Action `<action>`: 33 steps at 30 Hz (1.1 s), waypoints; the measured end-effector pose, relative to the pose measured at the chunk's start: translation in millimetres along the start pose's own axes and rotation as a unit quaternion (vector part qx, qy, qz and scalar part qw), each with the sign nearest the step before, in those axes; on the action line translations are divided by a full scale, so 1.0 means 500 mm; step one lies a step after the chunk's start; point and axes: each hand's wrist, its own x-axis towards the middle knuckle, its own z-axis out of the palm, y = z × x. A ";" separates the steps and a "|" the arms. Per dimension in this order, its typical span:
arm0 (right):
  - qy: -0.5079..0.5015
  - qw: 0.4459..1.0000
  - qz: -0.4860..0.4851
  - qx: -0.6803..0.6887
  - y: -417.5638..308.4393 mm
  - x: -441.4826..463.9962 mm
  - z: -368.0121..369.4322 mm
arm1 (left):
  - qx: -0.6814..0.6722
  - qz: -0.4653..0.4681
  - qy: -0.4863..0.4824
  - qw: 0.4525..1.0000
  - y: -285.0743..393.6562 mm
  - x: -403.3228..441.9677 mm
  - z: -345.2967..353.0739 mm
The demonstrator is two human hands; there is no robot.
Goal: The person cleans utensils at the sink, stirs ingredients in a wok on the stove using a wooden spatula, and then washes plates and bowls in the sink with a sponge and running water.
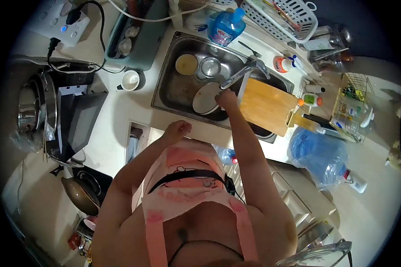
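My right hand (227,100) reaches over the sink (165,86), its fingers closed on the rim of a pale plate (205,99) that is tilted inside the basin. The faucet (236,76) stretches just above that hand. A yellowish round dish (186,65) and a small metal bowl (210,67) lie at the back of the basin. In front of the sink, by the counter edge, my left hand (179,130) is loosely curled, and nothing shows in it. A wooden cutting board (268,106) rests across the sink's right part, beside my right forearm.
A white mug (130,80) stands left of the sink. Behind it are a blue detergent bottle (227,27), a fork (250,49) and a white basket (280,20). A large plastic water jug (318,153) sits at right. A frying pan (81,196) is at lower left.
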 end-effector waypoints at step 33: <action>-0.126 0.797 0.209 0.552 0.088 -0.105 -0.060 | 0.406 -0.006 0.218 0.887 0.281 0.112 -0.056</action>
